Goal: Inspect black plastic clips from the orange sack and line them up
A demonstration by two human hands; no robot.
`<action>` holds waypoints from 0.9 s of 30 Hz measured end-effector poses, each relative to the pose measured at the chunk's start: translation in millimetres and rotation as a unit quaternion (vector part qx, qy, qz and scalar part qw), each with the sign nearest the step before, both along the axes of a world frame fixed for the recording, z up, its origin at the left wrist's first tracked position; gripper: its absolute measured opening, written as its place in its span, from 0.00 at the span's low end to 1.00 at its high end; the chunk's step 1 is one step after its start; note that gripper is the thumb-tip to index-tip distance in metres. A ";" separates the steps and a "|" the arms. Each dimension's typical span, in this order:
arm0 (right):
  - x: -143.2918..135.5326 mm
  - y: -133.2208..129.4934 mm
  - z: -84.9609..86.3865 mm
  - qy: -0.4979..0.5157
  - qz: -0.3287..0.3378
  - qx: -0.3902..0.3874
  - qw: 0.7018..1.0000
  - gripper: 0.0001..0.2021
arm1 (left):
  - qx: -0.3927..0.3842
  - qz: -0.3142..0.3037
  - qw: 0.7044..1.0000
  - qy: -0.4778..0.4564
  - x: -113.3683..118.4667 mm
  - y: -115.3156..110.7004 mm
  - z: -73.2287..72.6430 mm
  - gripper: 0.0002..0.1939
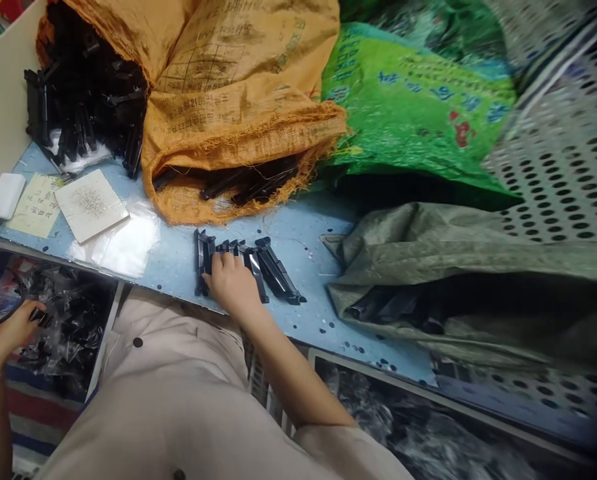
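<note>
Several long black plastic parts [278, 272] lie side by side on the blue tabletop, near its front edge. My right hand [234, 283] reaches over this row with its fingers closed around one or more of the parts; the fingertips are partly hidden. One black part [201, 263] stands just left of that hand, by the thumb. At the lower left, below table level, my left hand [16, 328] pinches a small black piece [39, 317]. Under it is a container of black parts in clear plastic bags [68, 327].
An orange woven sack [243, 80] and a grey-green sack [478, 233], both with black parts inside, lie open on the table. Behind are a green sack [418, 107] and a heap of black parts [88, 87]. A white tile [91, 205] lies on clear bags [133, 243].
</note>
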State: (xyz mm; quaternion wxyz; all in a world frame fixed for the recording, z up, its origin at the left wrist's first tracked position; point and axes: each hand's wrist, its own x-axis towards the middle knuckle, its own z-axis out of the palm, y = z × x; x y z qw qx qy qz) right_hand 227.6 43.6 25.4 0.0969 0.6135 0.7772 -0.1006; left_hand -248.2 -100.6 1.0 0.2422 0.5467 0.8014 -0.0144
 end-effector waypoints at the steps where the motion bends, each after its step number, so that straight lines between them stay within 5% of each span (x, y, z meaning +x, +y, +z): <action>1: 3.0 -0.3 -4.6 -0.022 0.018 0.009 1.000 0.24 | -0.047 0.030 0.998 0.026 -7.1 -0.8 -23.8 0.10; 4: 4.7 -4.1 -14.5 -0.039 0.057 0.025 0.997 0.27 | -0.123 0.074 0.989 0.031 -7.5 5.7 -77.0 0.12; 6: 2.2 -7.7 -17.7 -0.039 0.073 0.021 0.996 0.26 | -0.122 0.067 0.990 0.004 7.3 17.1 -85.7 0.12; 9: -5.3 -10.2 -20.7 -0.017 0.078 0.000 0.997 0.27 | -0.054 0.038 0.979 -0.191 55.4 46.2 -63.6 0.17; 12: -10.9 -5.5 -25.3 0.030 0.036 -0.029 0.998 0.25 | 0.076 -0.019 0.916 -0.394 128.7 88.4 -33.0 0.20; 16: -4.5 8.1 -36.2 0.249 -0.042 -0.075 0.965 0.19 | 0.278 -0.048 0.928 -0.243 201.1 142.5 -27.0 0.11; 18: -1.8 13.9 -41.8 0.438 -0.092 -0.111 0.887 0.18 | 0.269 -0.034 0.929 -0.251 206.3 158.6 -33.6 0.10; 21: -14.8 21.7 -46.0 0.664 -0.159 -0.230 0.693 0.17 | 0.198 0.059 0.898 -0.389 191.7 168.2 -39.1 0.12; 23: -37.1 29.3 -46.8 0.726 -0.185 -0.324 0.578 0.18 | 0.179 0.121 0.865 -0.452 183.8 169.5 -37.7 0.15; 25: -65.0 39.4 -48.3 0.743 -0.195 -0.398 0.501 0.18 | 0.183 0.140 0.846 -0.481 182.0 170.1 -34.2 0.18; 27: -89.5 50.4 -52.4 0.745 -0.207 -0.438 0.459 0.16 | 0.195 0.136 0.829 -0.505 181.9 170.7 -30.4 0.19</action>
